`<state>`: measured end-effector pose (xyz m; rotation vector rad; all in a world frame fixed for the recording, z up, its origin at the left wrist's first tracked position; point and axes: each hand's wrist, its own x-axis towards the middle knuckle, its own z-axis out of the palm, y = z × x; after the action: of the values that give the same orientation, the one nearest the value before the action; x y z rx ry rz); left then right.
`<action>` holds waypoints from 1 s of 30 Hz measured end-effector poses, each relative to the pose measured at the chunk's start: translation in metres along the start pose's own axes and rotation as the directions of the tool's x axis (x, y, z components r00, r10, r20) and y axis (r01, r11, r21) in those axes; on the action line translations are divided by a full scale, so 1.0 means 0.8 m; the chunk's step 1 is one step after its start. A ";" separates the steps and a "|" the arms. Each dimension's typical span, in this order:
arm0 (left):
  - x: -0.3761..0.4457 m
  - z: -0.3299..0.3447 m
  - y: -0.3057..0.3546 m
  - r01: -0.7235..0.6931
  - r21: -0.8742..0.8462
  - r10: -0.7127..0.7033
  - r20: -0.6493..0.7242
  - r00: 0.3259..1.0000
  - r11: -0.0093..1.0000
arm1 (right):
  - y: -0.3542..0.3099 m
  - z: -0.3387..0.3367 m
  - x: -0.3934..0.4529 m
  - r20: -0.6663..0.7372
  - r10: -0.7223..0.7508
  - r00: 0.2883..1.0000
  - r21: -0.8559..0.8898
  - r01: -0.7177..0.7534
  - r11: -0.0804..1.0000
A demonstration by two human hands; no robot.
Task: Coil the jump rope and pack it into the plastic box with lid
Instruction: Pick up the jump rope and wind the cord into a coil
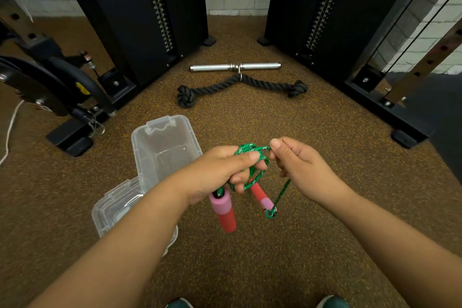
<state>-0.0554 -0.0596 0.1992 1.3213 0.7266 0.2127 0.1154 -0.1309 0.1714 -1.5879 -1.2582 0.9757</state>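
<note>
Lid (pixel 117 204): lay on the floor, low and left of the left hand's grip, beside the box
Plastic box (pixel 165 147): stood open and empty just left of that grip
Left hand (pixel 220 172): closed round the coiled green jump rope (pixel 252 165), both foam handles (pixel 223 212) dangling beneath the fist
Right hand (pixel 297 162): thumb and forefinger pinched shut on a strand leading right out of the coil
Risk: I judged the loose loops could slip off the fingers and spring open on the way to the box, since nothing tied them
</note>
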 end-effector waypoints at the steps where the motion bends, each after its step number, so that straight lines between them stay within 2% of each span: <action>1: -0.001 -0.001 0.001 -0.007 -0.031 0.007 -0.019 1.000 0.999 | 0.001 -0.001 0.001 0.001 0.009 1.000 0.020 -0.009 1.000; 5: -0.003 -0.001 0.007 -0.036 -0.231 0.024 -0.055 0.998 0.972 | 0.005 -0.002 0.002 -0.006 0.018 1.000 0.065 -0.018 0.998; 9: -0.002 -0.007 0.012 -0.106 -0.430 0.057 -0.125 0.991 0.897 | 0.011 0.004 -0.003 0.022 0.014 1.000 0.051 -0.015 0.999; 14: -0.001 -0.013 0.016 -0.178 -0.610 0.042 -0.230 0.972 0.773 | 0.017 0.017 -0.011 0.094 0.040 0.995 -0.029 -0.038 0.999; 18: 0.000 -0.019 0.020 -0.259 -0.694 0.030 -0.323 0.946 0.672 | 0.019 0.024 -0.020 0.158 0.025 0.987 -0.216 0.010 0.976; 20: 0.001 -0.020 0.019 -0.302 -0.644 0.055 -0.374 0.926 0.703 | 0.014 0.029 -0.025 0.203 -0.004 0.979 -0.278 0.061 0.958; 22: 0.002 -0.020 0.015 -0.280 -0.527 0.079 -0.372 0.925 0.803 | 0.005 0.035 -0.028 0.258 -0.055 0.965 -0.338 0.143 0.930; 23: 0.002 -0.018 0.013 -0.236 -0.425 0.078 -0.358 0.930 0.874 | 0.000 0.038 -0.030 0.284 -0.079 0.956 -0.353 0.181 0.918; 25: 0.000 -0.012 0.009 -0.110 -0.109 0.066 -0.347 0.935 0.988 | -0.008 0.041 -0.031 0.313 -0.116 0.943 -0.350 0.228 0.909; 27: -0.002 -0.006 0.004 -0.023 0.167 0.081 -0.351 0.933 0.986 | -0.016 0.041 -0.031 0.308 -0.134 0.942 -0.284 0.225 0.932; 30: -0.003 -0.007 -0.007 0.055 0.357 0.081 -0.354 0.932 0.933 | -0.025 0.034 -0.028 0.246 -0.153 0.957 -0.136 0.190 0.972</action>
<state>-0.0622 -0.0580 0.1945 1.6613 1.1120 0.3540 0.0797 -0.1463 0.1833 -1.4829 -1.6450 0.9934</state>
